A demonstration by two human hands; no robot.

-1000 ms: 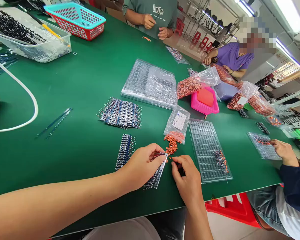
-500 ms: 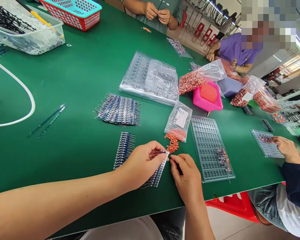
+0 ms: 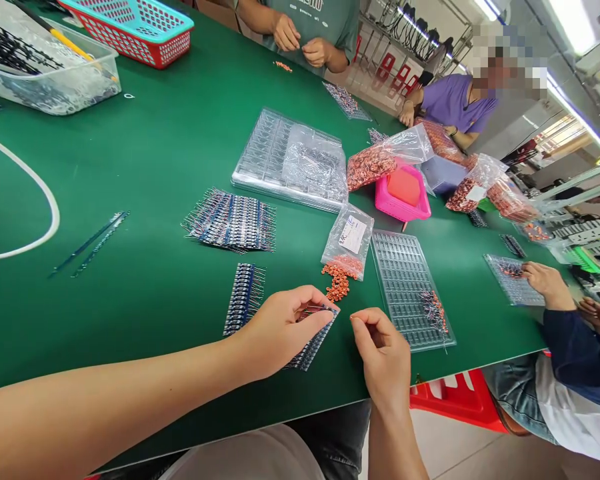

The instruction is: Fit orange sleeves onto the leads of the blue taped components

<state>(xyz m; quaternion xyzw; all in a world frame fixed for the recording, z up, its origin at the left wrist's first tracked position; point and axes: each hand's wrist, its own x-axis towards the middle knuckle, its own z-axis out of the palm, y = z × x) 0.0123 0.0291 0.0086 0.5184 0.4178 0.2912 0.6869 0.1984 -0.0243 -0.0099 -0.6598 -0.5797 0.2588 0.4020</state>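
Note:
My left hand (image 3: pixel 280 330) is closed on the upper end of a circuit board panel (image 3: pixel 311 351), a row of small blue boards with thin wires. My right hand (image 3: pixel 387 357) is just to the right, thumb and forefinger pinched together; what lies between the tips is too small to make out. Beyond both hands, a pile of small orange rings (image 3: pixel 337 287) spills beside a labelled zip bag (image 3: pixel 349 237). Another wired board panel (image 3: pixel 244 297) lies left of my left hand, and a stack of such panels (image 3: pixel 235 220) lies farther back.
Right of my hands lies a clear ribbed tray (image 3: pixel 397 280) with wired orange pieces (image 3: pixel 434 312). Behind are stacked clear trays (image 3: pixel 265 150), a pink basket (image 3: pixel 403 207) and a bag of orange rings (image 3: pixel 373 167). Co-workers' hands (image 3: pixel 545 283) work at the right and far side.
My right hand has drawn slightly away to the right from the panel in my left hand. The view has shifted a little. Across the table, a co-worker's hands have moved apart.

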